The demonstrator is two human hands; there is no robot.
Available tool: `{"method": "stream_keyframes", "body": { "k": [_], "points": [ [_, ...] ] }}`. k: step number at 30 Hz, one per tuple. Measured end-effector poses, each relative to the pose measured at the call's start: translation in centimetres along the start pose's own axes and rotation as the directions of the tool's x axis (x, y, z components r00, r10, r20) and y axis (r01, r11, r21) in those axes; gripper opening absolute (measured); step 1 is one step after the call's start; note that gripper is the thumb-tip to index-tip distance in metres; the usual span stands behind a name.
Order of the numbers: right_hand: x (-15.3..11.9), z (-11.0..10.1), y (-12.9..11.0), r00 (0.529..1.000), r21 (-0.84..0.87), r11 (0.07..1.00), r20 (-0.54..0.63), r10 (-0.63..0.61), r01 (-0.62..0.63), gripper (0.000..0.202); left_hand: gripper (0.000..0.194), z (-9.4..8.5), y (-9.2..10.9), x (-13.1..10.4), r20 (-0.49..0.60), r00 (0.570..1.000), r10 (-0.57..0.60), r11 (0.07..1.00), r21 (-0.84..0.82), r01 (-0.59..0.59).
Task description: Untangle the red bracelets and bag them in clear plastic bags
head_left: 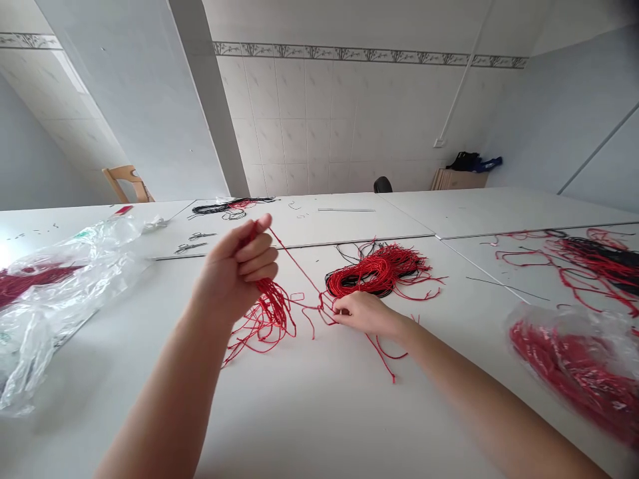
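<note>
My left hand (244,263) is closed around a bunch of red cords (273,303), raised above the white table. The cords' loose ends hang below the fist and spread on the tabletop. One red strand (297,263) runs taut from the top of this fist down toward my right hand (367,313). There, thumb and fingers pinch red cord beside a small loop or tangle (323,306); the exact grip is partly hidden. Just behind the right hand lies a coiled bundle of red and black cords (374,271). More red ends (387,366) stick out below the right wrist.
Clear plastic bags with red cords lie at left (110,246) and right (574,366). Scissors (192,246) rest beyond my left hand. Black cords (229,207) lie farther back, and a red and black cord pile (599,266) sits at right. A wooden chair (128,183) stands behind the table.
</note>
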State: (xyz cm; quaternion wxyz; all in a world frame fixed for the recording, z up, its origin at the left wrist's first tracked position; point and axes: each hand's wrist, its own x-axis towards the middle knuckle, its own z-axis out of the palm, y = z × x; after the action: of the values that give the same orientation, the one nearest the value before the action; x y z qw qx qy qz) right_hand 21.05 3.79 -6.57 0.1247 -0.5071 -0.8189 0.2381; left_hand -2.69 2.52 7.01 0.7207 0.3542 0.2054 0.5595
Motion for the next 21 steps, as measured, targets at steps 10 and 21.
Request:
{"method": "stream_keyframes", "body": {
  "k": [10,21],
  "points": [
    [-2.2,-2.8,1.0,0.977,0.469,0.878,-0.212,0.009,0.094,0.035,0.027,-1.5,4.1,-1.0,-0.066,0.982,0.178,0.981,-0.069,-0.182],
    [-3.5,-6.2,-1.3,0.988,0.784,0.603,-0.149,-0.052,0.150,0.026,0.027,-1.0,3.8,-0.9,-0.130,0.976,0.176,0.982,-0.045,-0.183]
  ]
}}
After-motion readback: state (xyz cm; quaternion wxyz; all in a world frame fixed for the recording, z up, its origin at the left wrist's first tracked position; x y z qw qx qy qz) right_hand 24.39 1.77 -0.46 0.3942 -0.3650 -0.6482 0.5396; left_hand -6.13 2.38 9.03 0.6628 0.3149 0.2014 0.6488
